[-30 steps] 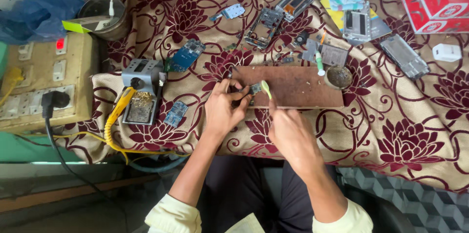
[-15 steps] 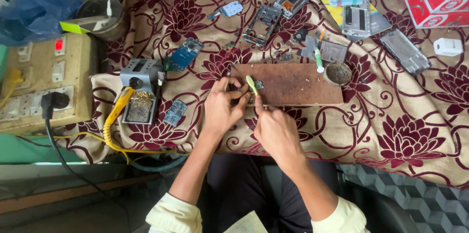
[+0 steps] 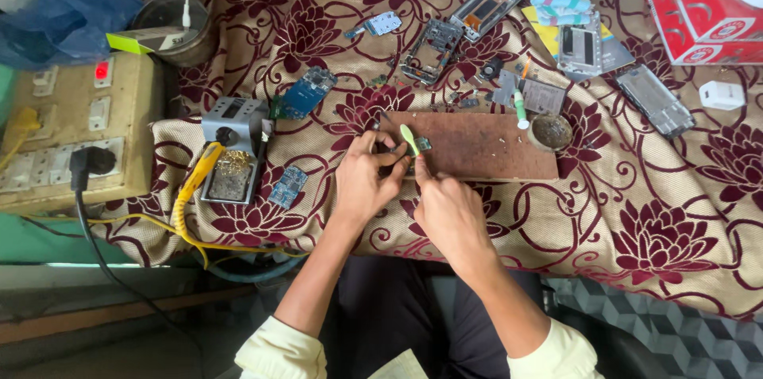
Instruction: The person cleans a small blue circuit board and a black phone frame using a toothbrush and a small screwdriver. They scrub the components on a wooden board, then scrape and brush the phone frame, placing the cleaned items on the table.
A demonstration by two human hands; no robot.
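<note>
My left hand pinches a small circuit part at the left end of a brown wooden work board. Beside it, my right hand grips a thin tool with a light green handle, whose tip rests against that part. Both hands touch over the board's near left corner. The tool's lower end is hidden under my fingers.
A soldering station with a yellow iron stands left of the hands. Blue circuit boards, phone frames, a round flux tin, a red box and a switchboard lie on the flowered cloth.
My right hand has swung the green tool from lying flat towards the right to pointing up at the small part, and has moved left against my left hand.
</note>
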